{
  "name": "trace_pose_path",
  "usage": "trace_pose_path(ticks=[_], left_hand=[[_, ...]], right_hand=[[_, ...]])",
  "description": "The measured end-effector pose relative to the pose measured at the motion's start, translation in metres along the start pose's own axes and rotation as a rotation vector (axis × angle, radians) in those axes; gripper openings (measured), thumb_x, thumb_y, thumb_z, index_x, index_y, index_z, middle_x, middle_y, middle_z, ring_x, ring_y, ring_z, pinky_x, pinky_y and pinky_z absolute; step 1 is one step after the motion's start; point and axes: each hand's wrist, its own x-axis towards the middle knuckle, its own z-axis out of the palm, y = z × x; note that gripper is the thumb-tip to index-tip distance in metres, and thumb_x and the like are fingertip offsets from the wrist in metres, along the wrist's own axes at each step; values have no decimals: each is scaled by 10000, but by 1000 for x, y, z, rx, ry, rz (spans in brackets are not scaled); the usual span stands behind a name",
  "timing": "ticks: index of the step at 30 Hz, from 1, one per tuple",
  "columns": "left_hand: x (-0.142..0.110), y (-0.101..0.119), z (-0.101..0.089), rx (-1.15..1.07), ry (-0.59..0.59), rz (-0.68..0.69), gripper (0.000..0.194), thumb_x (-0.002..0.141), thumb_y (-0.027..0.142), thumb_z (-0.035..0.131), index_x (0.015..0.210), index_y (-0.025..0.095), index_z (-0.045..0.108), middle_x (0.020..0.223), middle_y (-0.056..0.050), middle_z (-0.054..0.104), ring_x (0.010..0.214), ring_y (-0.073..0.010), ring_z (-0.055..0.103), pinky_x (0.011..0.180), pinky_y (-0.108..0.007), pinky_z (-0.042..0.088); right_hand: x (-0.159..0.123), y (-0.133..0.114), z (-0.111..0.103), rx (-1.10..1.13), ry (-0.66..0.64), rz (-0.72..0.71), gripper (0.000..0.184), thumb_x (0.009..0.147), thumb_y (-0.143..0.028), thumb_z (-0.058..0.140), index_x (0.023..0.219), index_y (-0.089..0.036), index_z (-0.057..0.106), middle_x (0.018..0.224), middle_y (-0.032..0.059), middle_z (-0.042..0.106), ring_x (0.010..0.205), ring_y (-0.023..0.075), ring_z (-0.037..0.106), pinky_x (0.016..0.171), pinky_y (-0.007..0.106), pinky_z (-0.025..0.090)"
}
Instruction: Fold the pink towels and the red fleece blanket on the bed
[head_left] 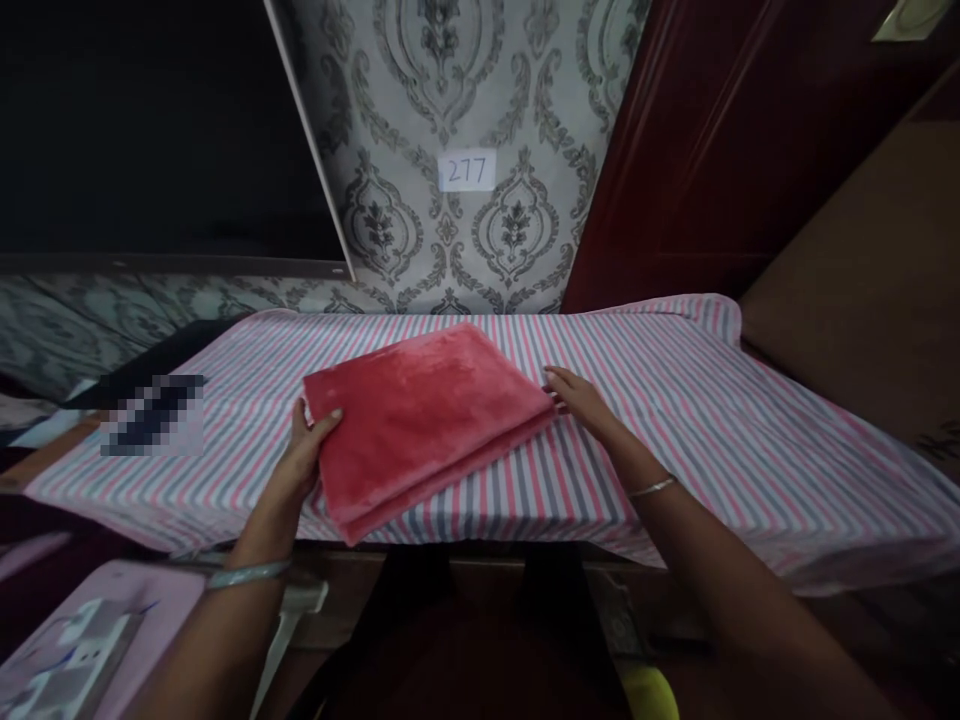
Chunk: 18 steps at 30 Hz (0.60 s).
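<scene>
A folded red plush cloth [420, 420] lies on a table covered by a pink, white and grey striped sheet [712, 420]. My left hand [304, 455] grips the cloth's left edge, thumb on top and fingers underneath. My right hand [581, 398] rests at the cloth's right edge with fingers stretched flat against the fold, touching it. Both wrists wear a bangle.
A patterned grey wall carries a white label reading 277 [466, 170]. A dark screen [150, 130] fills the upper left, a dark red door [735, 150] the right. A pink box [82, 640] sits at the lower left, a blurred patch [154, 415] on the table's left end.
</scene>
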Motion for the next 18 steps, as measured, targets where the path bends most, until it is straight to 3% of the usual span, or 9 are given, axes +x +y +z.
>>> trace_pose_path(ticks=[3, 5, 8, 10, 13, 18], left_hand=[[-3, -3, -1, 3, -43, 41, 1083, 692, 218, 878, 1571, 352, 260, 1264, -94, 669, 895, -198, 731, 856, -375, 628], [-4, -3, 0, 13, -102, 97, 1074, 652, 219, 894, 1548, 356, 317, 1299, -93, 653, 928, -202, 722, 828, -345, 631], [-7, -1, 3, 12, -148, 169, 1023, 584, 207, 906, 1480, 346, 431, 1291, -75, 656, 932, -201, 710, 782, -299, 629], [-9, 0, 4, 4, -139, 175, 1025, 554, 202, 906, 1464, 336, 455, 1259, -72, 667, 914, -207, 709, 748, -286, 629], [-9, 4, 7, 6, -138, 172, 1074, 545, 187, 900, 1498, 337, 427, 1258, -76, 669, 930, -232, 719, 728, -297, 637], [1, 31, 16, 104, -125, 131, 1218, 642, 111, 832, 1636, 332, 164, 1296, -103, 674, 960, -259, 741, 747, -359, 653]], right_hand=[[14, -16, 22, 8, -76, 31, 429, 943, -492, 536, 1230, -231, 719, 1383, 83, 672, 1293, 275, 596, 1127, 438, 440], [22, -22, 28, 7, -82, 63, 417, 920, -459, 576, 1217, -207, 726, 1408, 96, 657, 1343, 280, 558, 1182, 431, 373], [31, -27, 31, 21, -91, 112, 475, 833, -460, 679, 1208, -173, 724, 1406, 126, 654, 1355, 311, 545, 1186, 450, 363], [34, -32, 32, 55, -130, 141, 453, 770, -482, 737, 1103, -175, 753, 1303, 130, 713, 1273, 322, 605, 1123, 442, 436], [30, -42, 35, 133, -220, 176, 327, 700, -484, 780, 827, -184, 757, 977, 131, 791, 973, 311, 713, 888, 412, 567], [11, -61, 26, 297, -204, 99, 300, 625, -468, 814, 687, -213, 669, 692, 40, 734, 683, 210, 653, 640, 316, 541]])
